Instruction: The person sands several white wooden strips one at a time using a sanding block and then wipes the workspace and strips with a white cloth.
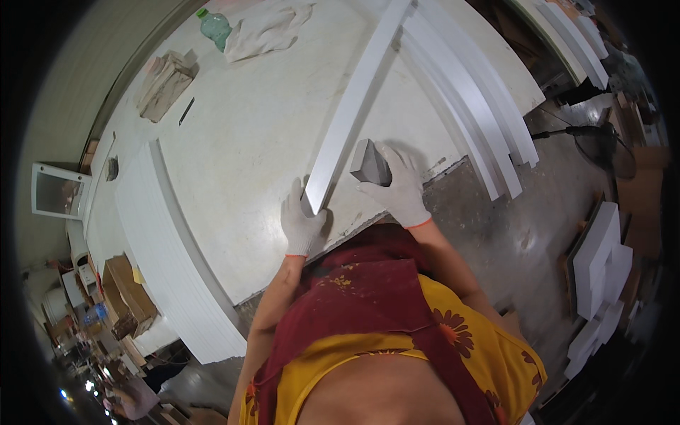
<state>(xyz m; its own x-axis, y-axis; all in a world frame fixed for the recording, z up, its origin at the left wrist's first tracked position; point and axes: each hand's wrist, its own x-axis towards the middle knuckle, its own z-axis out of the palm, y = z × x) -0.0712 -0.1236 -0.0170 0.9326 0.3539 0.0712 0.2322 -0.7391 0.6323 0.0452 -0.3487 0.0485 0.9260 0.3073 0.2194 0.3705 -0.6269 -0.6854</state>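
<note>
A long narrow white strip lies slantwise on the white-topped table, its near end close to the table's front edge. My left hand, in a white knitted glove with an orange cuff, is closed around that near end. In my gloved right hand is a grey sanding block with angled faces, gripped between thumb and fingers. The block is held just right of the strip, apart from it. Whether it touches the tabletop I cannot tell.
Stacked white boards line the table's left side. More white strips lie at the right, overhanging the edge. Farther back are a green bottle, a pale cloth, a worn block and a thin black tool.
</note>
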